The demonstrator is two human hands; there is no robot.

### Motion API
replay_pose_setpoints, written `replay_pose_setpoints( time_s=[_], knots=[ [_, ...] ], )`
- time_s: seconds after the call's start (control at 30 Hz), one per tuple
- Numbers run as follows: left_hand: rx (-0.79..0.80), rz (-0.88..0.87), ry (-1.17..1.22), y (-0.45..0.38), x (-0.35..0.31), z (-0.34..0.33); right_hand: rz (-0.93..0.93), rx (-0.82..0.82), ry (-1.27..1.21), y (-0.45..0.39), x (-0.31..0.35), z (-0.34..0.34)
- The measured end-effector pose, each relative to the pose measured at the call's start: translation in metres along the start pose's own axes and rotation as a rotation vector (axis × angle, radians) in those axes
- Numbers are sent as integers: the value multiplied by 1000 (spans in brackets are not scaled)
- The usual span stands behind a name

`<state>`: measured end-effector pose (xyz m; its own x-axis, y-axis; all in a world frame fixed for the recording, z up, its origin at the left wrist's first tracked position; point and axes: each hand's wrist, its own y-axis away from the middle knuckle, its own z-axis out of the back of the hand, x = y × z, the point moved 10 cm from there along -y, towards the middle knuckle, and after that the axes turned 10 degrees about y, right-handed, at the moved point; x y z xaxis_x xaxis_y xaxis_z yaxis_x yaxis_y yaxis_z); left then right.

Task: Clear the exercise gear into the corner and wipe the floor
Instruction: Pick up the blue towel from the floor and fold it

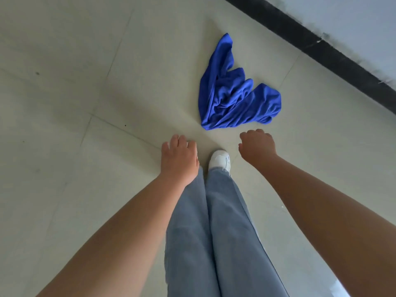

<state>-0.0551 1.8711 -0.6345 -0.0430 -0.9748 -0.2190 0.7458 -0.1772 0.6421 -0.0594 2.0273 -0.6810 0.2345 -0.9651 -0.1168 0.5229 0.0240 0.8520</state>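
While both arms reach down over the pale tiled floor [64,103], a crumpled blue cloth [233,93], soft and deeply creased, lies just beyond the right hand [257,145], apart from it. That hand is loosely curled and holds nothing. The left hand [180,157] hangs relaxed and empty above blue denim trouser legs [214,232], near a white shoe [220,160]. A black skirting strip [321,46] runs farther right.

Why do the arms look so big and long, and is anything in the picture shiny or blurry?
In the head view, the wide-angle lens stretches the forearms near the bottom edge, while the left hand and right hand look small. The black baseboard looks smeared and soft. A bright glare patch sits on the floor at the bottom right. The blue cloth looks fairly sharp.
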Motion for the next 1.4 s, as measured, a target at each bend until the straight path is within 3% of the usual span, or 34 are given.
replay_pose_setpoints(
  time_s=[0.3, 0.47, 0.63, 0.8, 0.97, 1.07, 1.17, 1.4],
  knots=[
    [29, -152, 6, -112, 57, -146, -15, -22, 44, -190, 49, -98],
    [134, -7, 80, -124, 73, -174, -2, -79, 109, -197, 49, -106],
    [264, 125, 249, -92, 45, -136, -57, -163, -153, -126, 18, -69],
    [107, 108, 359, -51, 0, -32, -135, -475, -313, -11, -27, 28],
    [193, -74, 296, -10, -68, 57, -42, -519, -497, 87, -68, 104],
    [173, -124, 319, 16, -96, 115, -17, -427, -616, 146, -92, 130],
    [162, -241, 324, 48, -133, 164, 3, -452, -763, 214, -114, 153],
    [307, -618, 281, 136, -255, 212, -65, -535, -1059, 353, -149, 150]
  ],
)
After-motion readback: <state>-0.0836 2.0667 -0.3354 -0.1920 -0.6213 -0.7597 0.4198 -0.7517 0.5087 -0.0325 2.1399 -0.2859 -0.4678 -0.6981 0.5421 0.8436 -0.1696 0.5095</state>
